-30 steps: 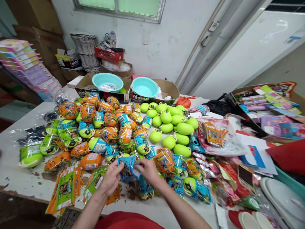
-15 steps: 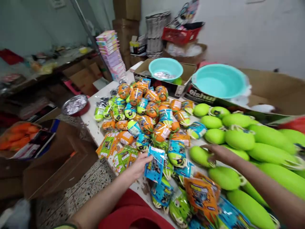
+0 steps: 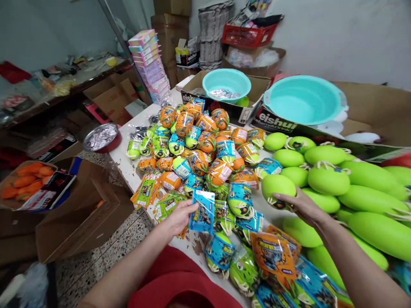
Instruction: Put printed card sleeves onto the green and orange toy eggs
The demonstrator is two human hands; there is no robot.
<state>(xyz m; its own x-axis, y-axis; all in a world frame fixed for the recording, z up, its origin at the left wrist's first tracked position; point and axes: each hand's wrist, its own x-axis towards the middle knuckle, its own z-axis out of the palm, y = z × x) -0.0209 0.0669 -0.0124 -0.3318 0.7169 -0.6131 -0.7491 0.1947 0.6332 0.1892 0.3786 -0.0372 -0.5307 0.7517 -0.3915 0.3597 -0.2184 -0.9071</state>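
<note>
Left hand (image 3: 180, 217): fingers closed to a pinch, has a flat blue pouch (image 3: 202, 211) by its left edge, raised above the near part of the worktop (image 3: 141, 114). Right hand (image 3: 303, 204): part-closed, fingers curled round a lime-green egg-shaped toy (image 3: 278, 187) at the left edge of the loose green batch. Can't tell if the toy is clear of the surface.

Worktop is white, paint chipped brown along the near edge. Just beyond the pouch: heap of wrapped toys (image 3: 205, 154), orange, green and blue wrappers. Flat green and orange pouches (image 3: 146, 188) lie by the edge left of it. Right side: unwrapped green toys (image 3: 330, 179), pale cords on some. Nearest the body: more wrapped toys plus an orange pouch (image 3: 272, 254) on top. Red garment (image 3: 189, 284) at bottom centre.

Back of worktop: two printed cartons, left one (image 3: 229, 112) with a turquoise basin (image 3: 221, 78) holding small silvery pieces, right one (image 3: 390, 100) with a larger turquoise basin (image 3: 298, 98). Pink-purple box stack (image 3: 150, 64) near the far left corner.

Room: red crate (image 3: 248, 39) and grey bundles (image 3: 212, 36) against a pale wall (image 3: 324, 38). Left: bowl (image 3: 114, 146) of silvery packets, cluttered second table (image 3: 85, 84) behind. Speckled floor (image 3: 122, 233), big brown carton (image 3: 58, 239), box of orange items (image 3: 24, 182) beside it.
</note>
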